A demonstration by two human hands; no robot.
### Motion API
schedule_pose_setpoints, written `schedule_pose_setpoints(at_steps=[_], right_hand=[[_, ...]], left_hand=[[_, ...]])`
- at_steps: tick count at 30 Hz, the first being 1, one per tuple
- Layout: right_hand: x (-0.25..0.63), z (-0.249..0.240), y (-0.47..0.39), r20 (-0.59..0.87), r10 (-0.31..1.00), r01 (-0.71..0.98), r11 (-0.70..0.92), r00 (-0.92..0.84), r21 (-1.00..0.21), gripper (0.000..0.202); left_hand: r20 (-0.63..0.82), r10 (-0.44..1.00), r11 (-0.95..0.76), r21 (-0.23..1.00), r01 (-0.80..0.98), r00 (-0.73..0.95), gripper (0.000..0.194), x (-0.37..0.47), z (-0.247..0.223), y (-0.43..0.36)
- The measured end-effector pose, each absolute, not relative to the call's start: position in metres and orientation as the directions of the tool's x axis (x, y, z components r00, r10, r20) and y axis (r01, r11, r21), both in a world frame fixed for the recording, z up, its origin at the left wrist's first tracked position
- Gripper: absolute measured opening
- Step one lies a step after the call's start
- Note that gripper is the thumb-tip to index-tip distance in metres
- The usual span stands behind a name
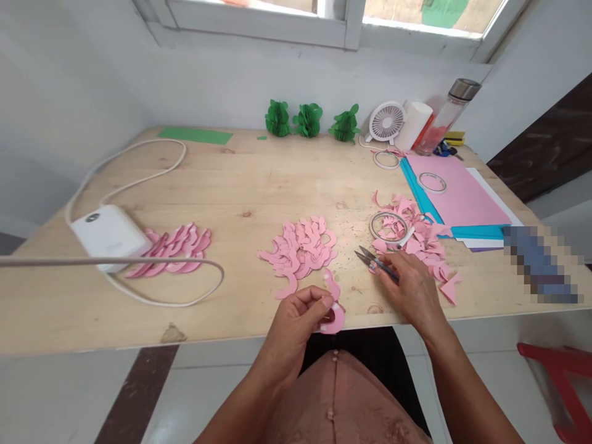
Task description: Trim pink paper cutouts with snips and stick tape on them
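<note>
My left hand [303, 317] pinches a curved pink paper piece [337, 319] with small white tape bits on it, near the table's front edge. Another pink curved piece [332, 283] lies just above it. To the right, my right hand [411, 287] is closed round small dark snips [380, 264], whose blades point left over the wood. Pink curved cutouts [303, 246] are heaped beyond my left hand. Pink paper scraps [428, 243] lie beyond and right of my right hand, with a tape roll [389, 228] on them.
A white power box [111, 234] with a cable and stacked pink pieces [178, 250] are at left. Green paper shapes [308, 120], a fan [387, 123] and a bottle [448, 117] line the back. Coloured sheets [462, 197] lie right; a red stool [559, 376] stands below.
</note>
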State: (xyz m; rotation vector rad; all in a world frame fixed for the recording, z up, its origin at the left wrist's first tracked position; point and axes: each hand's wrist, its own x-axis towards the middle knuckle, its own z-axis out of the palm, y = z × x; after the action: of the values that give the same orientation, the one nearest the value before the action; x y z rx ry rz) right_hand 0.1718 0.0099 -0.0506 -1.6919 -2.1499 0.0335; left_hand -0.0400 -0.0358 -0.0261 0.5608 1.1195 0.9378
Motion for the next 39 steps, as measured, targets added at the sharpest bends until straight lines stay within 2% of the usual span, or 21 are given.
schedule_pose_setpoints(at_steps=[5, 12, 16, 33, 39], right_hand=[[0.172, -0.054, 0.01, 0.271, 0.945, 0.944, 0.245, -0.183, -0.219, 0.015], [0.169, -0.058, 0.009, 0.29, 0.951, 0.931, 0.199, -0.108, -0.307, 0.021], [0.166, -0.06, 0.006, 0.313, 0.943, 0.926, 0.212, -0.111, -0.312, 0.024], [0.149, -0.062, -0.008, 0.341, 0.918, 0.932, 0.287, -0.202, -0.222, 0.013], [0.146, -0.051, -0.001, 0.349, 0.911, 0.947, 0.284, -0.22, -0.147, 0.012]], left_hand=[[-0.504, 0.853, 0.517, 0.78, -0.353, 0.136, 0.024, -0.038, -0.025, -0.033], [-0.509, 0.852, 0.519, 0.783, -0.342, 0.124, 0.023, -0.038, -0.026, -0.034], [-0.501, 0.858, 0.506, 0.791, -0.344, 0.112, 0.023, -0.037, -0.027, -0.034], [-0.488, 0.866, 0.491, 0.786, -0.376, 0.112, 0.022, -0.036, -0.028, -0.036], [-0.474, 0.872, 0.483, 0.786, -0.386, 0.127, 0.021, -0.037, -0.031, -0.038]])
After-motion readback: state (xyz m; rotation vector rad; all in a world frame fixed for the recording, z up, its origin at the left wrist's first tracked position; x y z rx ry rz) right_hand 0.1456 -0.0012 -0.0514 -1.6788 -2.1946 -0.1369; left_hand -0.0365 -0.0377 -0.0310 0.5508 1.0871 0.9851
